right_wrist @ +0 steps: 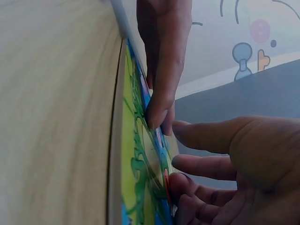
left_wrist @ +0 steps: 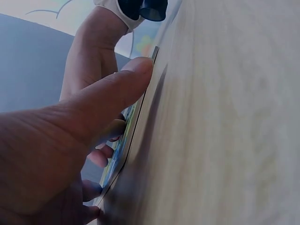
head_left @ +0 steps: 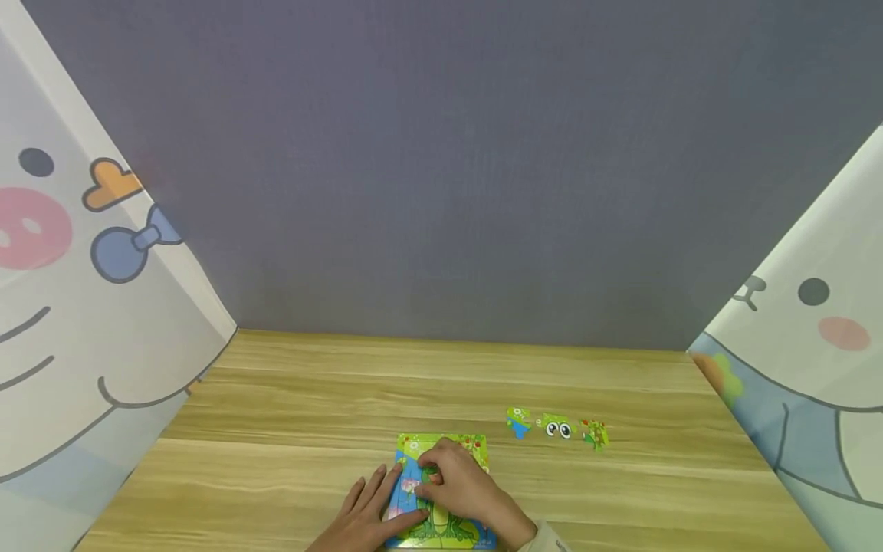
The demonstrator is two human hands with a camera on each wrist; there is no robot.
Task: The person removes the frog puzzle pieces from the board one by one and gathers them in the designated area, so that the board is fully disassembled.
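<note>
A frog jigsaw puzzle board (head_left: 476, 446) lies at the table's near edge, mostly filled with green and blue picture. My left hand (head_left: 372, 510) rests on its left side with fingers spread; the thumb (left_wrist: 136, 70) reaches across the near part. Over the board's middle is my right hand (head_left: 458, 479), its fingers bent and their tips down at the picture. In the right wrist view these fingers (right_wrist: 187, 183) touch the board by a red patch, and the thumb stands apart from them. Whether they pinch a piece is hidden.
Three loose puzzle pieces lie right of the board: a green and blue one (head_left: 519, 422), one with frog eyes (head_left: 557, 426) and a leafy one (head_left: 595, 434). A grey wall (head_left: 441, 192) backs the wooden table (head_left: 290, 414), with cartoon-printed panels at both sides.
</note>
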